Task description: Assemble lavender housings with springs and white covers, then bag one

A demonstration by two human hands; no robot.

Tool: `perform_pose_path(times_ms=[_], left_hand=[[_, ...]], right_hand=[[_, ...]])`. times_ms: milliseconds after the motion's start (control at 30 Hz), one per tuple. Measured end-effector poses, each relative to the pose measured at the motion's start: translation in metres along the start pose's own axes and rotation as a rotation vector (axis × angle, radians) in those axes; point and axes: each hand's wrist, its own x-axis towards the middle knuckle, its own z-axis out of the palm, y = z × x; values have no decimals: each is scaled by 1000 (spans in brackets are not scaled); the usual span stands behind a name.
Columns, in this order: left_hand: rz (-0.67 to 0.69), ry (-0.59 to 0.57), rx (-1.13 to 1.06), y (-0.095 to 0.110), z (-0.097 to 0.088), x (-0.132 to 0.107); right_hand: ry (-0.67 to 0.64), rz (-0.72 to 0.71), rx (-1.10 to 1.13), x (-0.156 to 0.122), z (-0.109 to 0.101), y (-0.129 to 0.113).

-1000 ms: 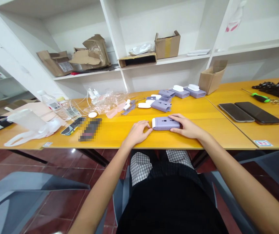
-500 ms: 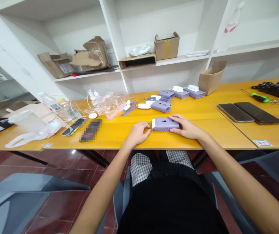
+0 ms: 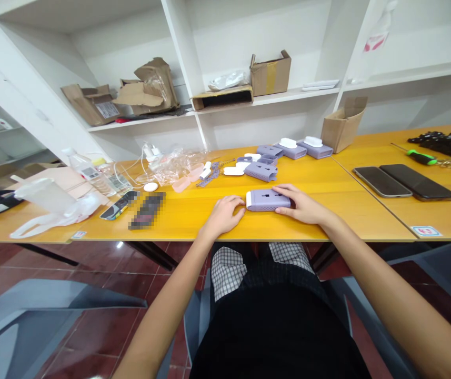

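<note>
A purple plastic case with a white end cap and dark slots on top lies flat on the table in front of me. My right hand grips its right end, fingers on the far side and thumb on the near side. To the left of the white cap, my left hand rests on the table, holding nothing, its fingers loosely curved and the thumb apart. Behind the case are another purple shell, a white oval part and a purple toothed strip.
Two purple cases with white tops stand near the back, beside an open cardboard box. Two dark phones and a green-black screwdriver lie right. Clear plastic wrap, bottles and a white bag sit left.
</note>
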Motion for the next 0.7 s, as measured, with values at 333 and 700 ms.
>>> perform_pose_path(times_ms=[333,700], left_hand=[[1,-15,16,2,-2,-1],[-185,116,153,-56,-37,8]], right_hand=[[-7,-4,-1,1,-1,-2],[-11,25,5,0,0,-6]])
